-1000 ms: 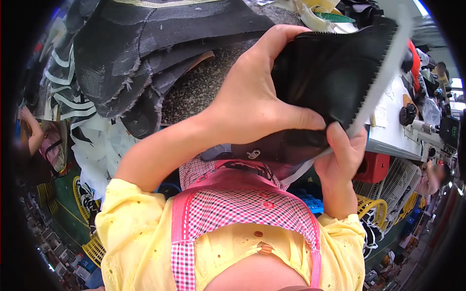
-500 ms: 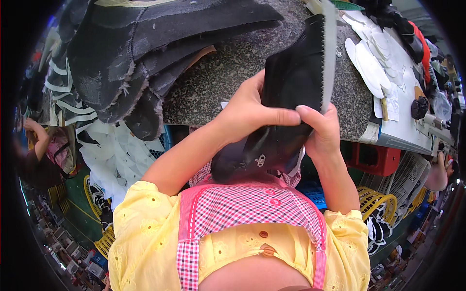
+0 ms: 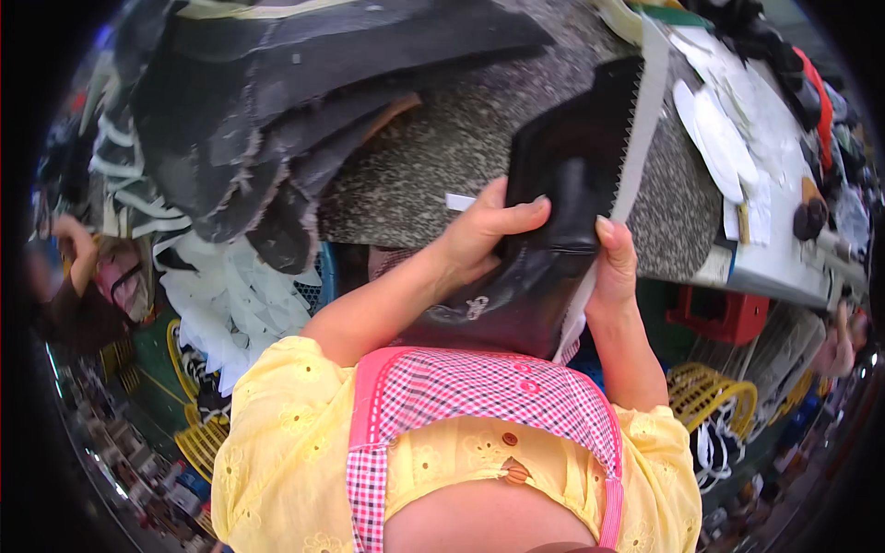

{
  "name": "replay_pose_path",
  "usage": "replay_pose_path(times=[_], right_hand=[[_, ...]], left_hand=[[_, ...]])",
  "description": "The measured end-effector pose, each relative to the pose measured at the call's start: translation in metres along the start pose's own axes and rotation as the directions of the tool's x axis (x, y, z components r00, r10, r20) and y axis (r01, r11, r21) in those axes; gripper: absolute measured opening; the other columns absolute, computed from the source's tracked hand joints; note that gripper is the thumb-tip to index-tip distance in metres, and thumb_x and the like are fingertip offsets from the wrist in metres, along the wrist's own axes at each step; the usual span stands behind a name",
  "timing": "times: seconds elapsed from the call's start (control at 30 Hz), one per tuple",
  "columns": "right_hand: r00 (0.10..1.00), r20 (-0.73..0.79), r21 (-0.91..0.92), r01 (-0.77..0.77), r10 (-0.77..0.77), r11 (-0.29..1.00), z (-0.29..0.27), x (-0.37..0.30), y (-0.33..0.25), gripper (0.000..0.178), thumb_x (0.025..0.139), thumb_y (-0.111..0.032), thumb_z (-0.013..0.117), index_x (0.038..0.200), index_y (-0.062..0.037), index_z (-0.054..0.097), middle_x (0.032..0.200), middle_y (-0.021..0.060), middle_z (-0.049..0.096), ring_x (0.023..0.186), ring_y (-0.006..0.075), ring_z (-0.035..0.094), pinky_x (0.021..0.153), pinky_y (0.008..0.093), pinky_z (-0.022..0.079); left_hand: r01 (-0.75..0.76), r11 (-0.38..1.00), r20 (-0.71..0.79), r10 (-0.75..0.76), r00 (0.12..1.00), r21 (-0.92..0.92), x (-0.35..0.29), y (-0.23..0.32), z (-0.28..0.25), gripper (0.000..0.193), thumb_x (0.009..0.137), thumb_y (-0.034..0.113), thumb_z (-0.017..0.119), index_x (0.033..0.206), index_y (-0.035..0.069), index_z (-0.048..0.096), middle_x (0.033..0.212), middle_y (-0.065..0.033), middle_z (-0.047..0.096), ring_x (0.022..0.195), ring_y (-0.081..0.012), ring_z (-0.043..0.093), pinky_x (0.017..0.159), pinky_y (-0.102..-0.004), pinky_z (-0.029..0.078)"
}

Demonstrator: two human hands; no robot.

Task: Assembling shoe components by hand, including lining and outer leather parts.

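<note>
A shiny black boot upper (image 3: 562,166), with a small silvery ornament and a pale strip (image 3: 638,129) along its zigzag right edge, lies between my hands. Its upper part is over the speckled table and its lower part reaches back to my apron. My left hand (image 3: 479,230) grips its left edge, thumb on top and fingers partly hidden underneath. My right hand (image 3: 613,272) pinches the right edge by the pale strip. Layered dark boot pieces (image 3: 221,111) with frayed edges are piled to the left of my hands.
White cut pieces (image 3: 714,138) are spread on the right of the speckled table (image 3: 396,184). Pale scraps (image 3: 217,295) hang below its left edge. A red plastic crate (image 3: 719,315) and a yellow basket (image 3: 710,392) stand below right. Another person (image 3: 78,286) is at far left.
My thumbs, close together before, have moved apart, the left one toward the left. The boot upper has tilted further to the right at its top. The whole view has shifted slightly.
</note>
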State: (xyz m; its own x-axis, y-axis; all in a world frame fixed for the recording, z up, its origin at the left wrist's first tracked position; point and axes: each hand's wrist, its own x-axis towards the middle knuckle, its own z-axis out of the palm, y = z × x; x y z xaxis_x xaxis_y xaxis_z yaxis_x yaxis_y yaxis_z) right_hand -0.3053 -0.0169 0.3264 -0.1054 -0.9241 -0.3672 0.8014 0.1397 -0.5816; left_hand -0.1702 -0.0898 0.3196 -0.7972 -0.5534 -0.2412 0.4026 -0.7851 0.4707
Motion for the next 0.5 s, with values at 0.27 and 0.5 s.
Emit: replay_pose_path(times=[0.27,0.5], right_hand=[[0.985,0.08,-0.57,0.169,-0.15,0.804,-0.039,0.002,-0.047,0.069,0.073,-0.029,0.069,0.122,0.0067,0.037,0.112,0.0181,0.051,0.098,0.0274,0.056,0.084,0.0387,0.047],[0.97,0.235,-0.555,0.186,-0.062,0.811,-0.008,0.007,-0.042,0.066,0.074,-0.024,0.066,0.125,0.0043,0.034,0.118,0.0193,0.047,0.102,0.0288,0.053,0.088,0.0391,0.044]], left_hand=[[-0.464,0.594,0.022,0.6,0.8,0.657,0.033,0.008,0.023,0.06,0.06,0.015,0.071,0.111,-0.003,0.047,0.1,-0.0108,0.056,0.095,-0.0165,0.05,0.088,-0.0283,0.039],[-0.579,0.752,-0.09,0.631,0.77,0.317,0.002,0.018,0.03,0.048,0.066,0.006,0.068,0.108,-0.002,0.046,0.098,-0.0071,0.056,0.091,-0.0133,0.051,0.084,-0.0262,0.04]])
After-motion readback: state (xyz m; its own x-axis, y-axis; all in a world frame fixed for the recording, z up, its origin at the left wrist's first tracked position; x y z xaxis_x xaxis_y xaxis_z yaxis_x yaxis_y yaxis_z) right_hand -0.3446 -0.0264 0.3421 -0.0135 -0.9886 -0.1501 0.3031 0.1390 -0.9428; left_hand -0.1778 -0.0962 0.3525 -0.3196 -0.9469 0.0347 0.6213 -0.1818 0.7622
